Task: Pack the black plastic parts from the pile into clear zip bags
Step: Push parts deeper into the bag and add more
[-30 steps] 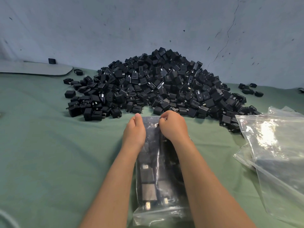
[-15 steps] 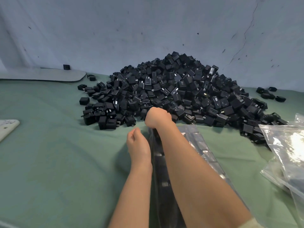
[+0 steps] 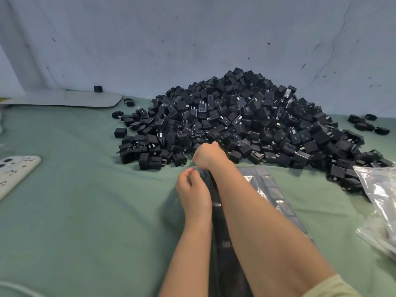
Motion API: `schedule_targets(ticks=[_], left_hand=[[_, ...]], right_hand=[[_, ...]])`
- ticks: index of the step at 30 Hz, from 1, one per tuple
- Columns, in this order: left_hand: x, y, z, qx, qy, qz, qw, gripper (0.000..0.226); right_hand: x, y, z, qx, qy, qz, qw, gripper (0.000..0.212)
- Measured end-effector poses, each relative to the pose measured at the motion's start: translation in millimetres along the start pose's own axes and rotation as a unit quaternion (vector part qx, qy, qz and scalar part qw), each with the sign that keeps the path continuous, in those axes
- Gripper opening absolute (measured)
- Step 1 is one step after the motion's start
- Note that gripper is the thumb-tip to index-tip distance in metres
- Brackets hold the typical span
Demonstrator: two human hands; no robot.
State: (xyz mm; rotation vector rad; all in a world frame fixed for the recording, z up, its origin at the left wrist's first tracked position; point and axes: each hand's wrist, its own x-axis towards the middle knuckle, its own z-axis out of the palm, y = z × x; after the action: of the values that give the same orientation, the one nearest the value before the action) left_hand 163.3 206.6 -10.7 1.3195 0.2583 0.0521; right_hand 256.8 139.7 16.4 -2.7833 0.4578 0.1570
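Green-clothed tabletop (image 3: 85,211), blue wall (image 3: 192,39) behind. Just beyond hands, pile of black parts (image 3: 246,121). Filled zip bag (image 3: 270,189) under forearms; right hand (image 3: 209,156) clenched on mouth, left hand (image 3: 192,187) pinching edge, likely sealing zip.

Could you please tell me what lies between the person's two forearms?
The head view shows a zip bag holding black parts lying between them; the right hand grips its top end.
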Motion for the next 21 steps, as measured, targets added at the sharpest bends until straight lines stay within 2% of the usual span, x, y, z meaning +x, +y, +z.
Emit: schedule_targets(ticks=[3, 6, 9, 12, 15, 17, 19, 21], left_hand=[[0, -1, -1, 0.003, 0.002, 0.003, 1.0, 0.024], [1, -2, -2, 0.009, 0.005, -0.004, 1.0, 0.024], [1, 1, -4, 0.006, 0.014, 0.004, 1.0, 0.025], [-1, 7, -7, -0.004, 0.002, 0.018, 1.0, 0.031], [-8, 19, -9, -0.013, -0.047, 0.041, 0.998, 0.027], [-16, 26, -11, -0.014, -0.096, 0.053, 0.994, 0.018], [-25, 29, -14, -0.001, -0.149, 0.045, 0.988, 0.028], [-36, 30, -18, 0.021, -0.2, 0.033, 0.979, 0.028]], right_hand=[[-3, 0, 3, -0.021, -0.004, -0.018, 1.0, 0.028], [-8, 2, 0, 0.0, 0.038, -0.017, 0.999, 0.015], [-17, 6, -14, 0.117, 0.095, -0.022, 0.988, 0.025], [-40, 18, -33, 0.301, 0.11, -0.064, 0.945, 0.015], [-79, 33, -45, 0.404, 0.068, -0.084, 0.908, 0.02], [-104, 42, -42, 0.411, 0.058, -0.091, 0.905, 0.022], [-127, 48, -35, 0.411, 0.059, -0.083, 0.906, 0.029], [-148, 50, -26, 0.423, 0.057, -0.061, 0.902, 0.03]])
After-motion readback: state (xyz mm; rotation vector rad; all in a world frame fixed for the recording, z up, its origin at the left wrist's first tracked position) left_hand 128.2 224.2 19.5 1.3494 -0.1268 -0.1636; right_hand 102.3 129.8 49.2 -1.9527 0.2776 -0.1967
